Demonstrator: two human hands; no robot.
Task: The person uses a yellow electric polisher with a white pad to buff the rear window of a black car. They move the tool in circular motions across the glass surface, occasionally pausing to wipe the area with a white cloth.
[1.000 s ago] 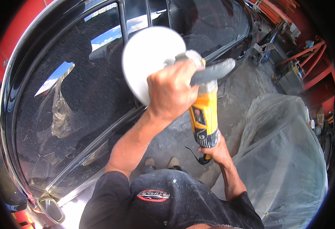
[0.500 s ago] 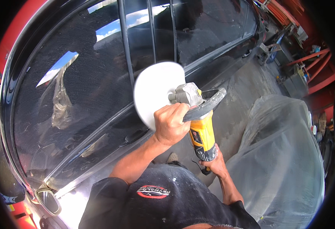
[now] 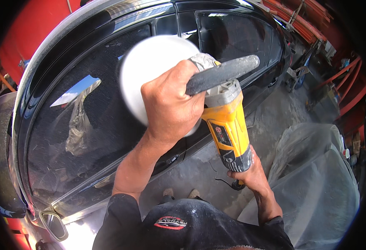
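A yellow and grey power polisher (image 3: 229, 125) is held up between my two hands. My left hand (image 3: 168, 98) is closed round its dark bail handle (image 3: 224, 73) near the head. My right hand (image 3: 254, 166) grips the rear end of the body, where a black cord hangs down. The round white polishing pad (image 3: 156, 58), partly hidden by my left hand, is blurred at its edge. Behind it is the side of a shiny black car (image 3: 87, 137). Whether the pad touches the car, I cannot tell.
Clear plastic sheeting (image 3: 316, 183) drapes over something at the right. The car's side mirror (image 3: 54, 225) juts out at lower left. Red racks and clutter (image 3: 349, 91) stand at the far right. My shoes (image 3: 194, 193) are on the grey concrete floor (image 3: 183, 175).
The polisher and both hands have come closer to the view and risen; the pad has shifted up and left. More of the car's upper edge and both shoes now show.
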